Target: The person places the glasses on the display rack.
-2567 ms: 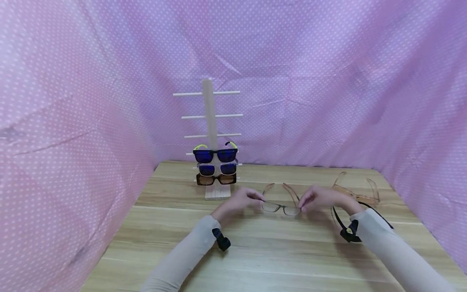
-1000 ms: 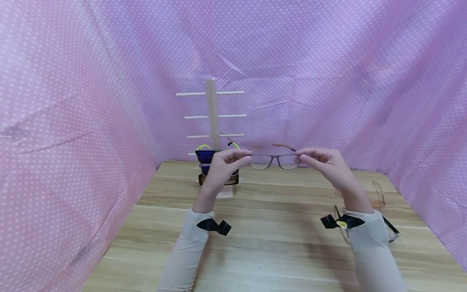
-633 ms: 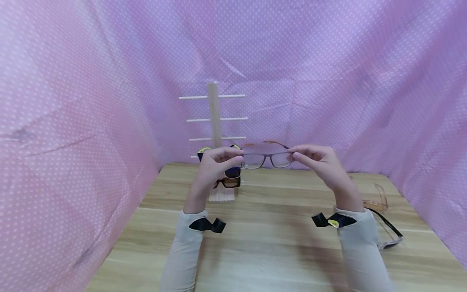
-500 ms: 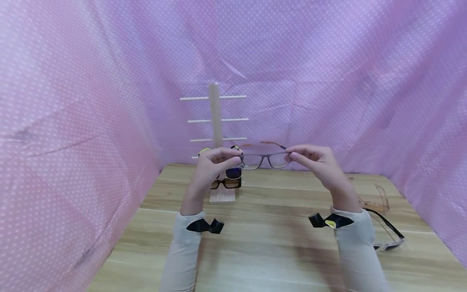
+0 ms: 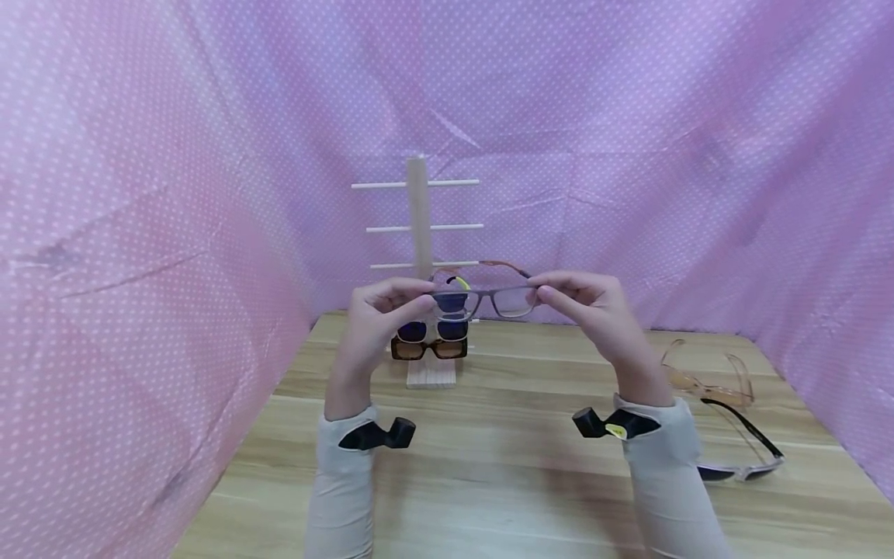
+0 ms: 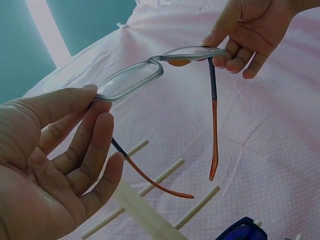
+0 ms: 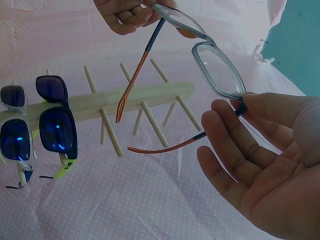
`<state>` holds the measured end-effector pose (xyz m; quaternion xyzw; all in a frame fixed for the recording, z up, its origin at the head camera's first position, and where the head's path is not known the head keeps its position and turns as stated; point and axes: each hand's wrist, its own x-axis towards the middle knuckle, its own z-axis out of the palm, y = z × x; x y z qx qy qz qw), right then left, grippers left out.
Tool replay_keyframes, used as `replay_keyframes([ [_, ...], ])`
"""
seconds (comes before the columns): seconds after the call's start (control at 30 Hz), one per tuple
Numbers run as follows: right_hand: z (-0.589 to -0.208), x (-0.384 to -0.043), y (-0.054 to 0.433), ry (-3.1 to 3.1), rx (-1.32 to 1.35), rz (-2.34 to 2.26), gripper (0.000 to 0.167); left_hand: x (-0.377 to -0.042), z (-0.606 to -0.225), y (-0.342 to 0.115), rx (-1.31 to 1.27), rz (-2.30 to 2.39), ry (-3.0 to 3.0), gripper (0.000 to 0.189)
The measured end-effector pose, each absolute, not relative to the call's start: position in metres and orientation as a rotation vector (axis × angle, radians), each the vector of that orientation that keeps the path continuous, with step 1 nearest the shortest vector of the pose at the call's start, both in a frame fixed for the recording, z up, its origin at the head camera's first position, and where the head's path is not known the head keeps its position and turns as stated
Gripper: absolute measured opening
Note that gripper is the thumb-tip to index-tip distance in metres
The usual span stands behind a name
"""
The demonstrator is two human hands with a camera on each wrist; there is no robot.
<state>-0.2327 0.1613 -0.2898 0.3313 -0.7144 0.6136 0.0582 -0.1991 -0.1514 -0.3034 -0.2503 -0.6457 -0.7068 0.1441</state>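
Clear-lensed eyeglasses (image 5: 483, 299) with a grey frame and orange-tipped temples hang in the air, pinched at both ends. My left hand (image 5: 373, 326) holds one outer corner between thumb and fingers; my right hand (image 5: 601, 318) pinches the other. The temples are unfolded and point away from me, towards the wooden display stand (image 5: 419, 210). In the right wrist view an orange temple tip (image 7: 165, 149) is apart from the pegs, and the stand's upper pegs (image 7: 155, 122) bear nothing. Sunglasses (image 5: 429, 349) with brown lenses sit low on the stand, below blue-lensed pairs (image 7: 57, 117).
To the right on the wooden table (image 5: 503, 481) lie amber clear-framed glasses (image 5: 708, 388) and, nearer, black-and-white sunglasses (image 5: 747, 470), partly behind the right sleeve. A pink dotted curtain (image 5: 628, 155) surrounds the table at the back and sides.
Both hands have lifted the eyeglasses off the table, then carried them left, so they now overlap the stand's lower part in the head view. The pinch at both ends stays the same.
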Motion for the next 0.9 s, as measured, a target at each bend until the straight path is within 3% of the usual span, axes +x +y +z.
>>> replay_keyframes([
  [0.9, -0.293, -0.243, 0.100, -2.011, 1.070, 1.999, 0.017, -0.197, -0.309, -0.196, -0.788, -1.994, -1.601, 0.029],
])
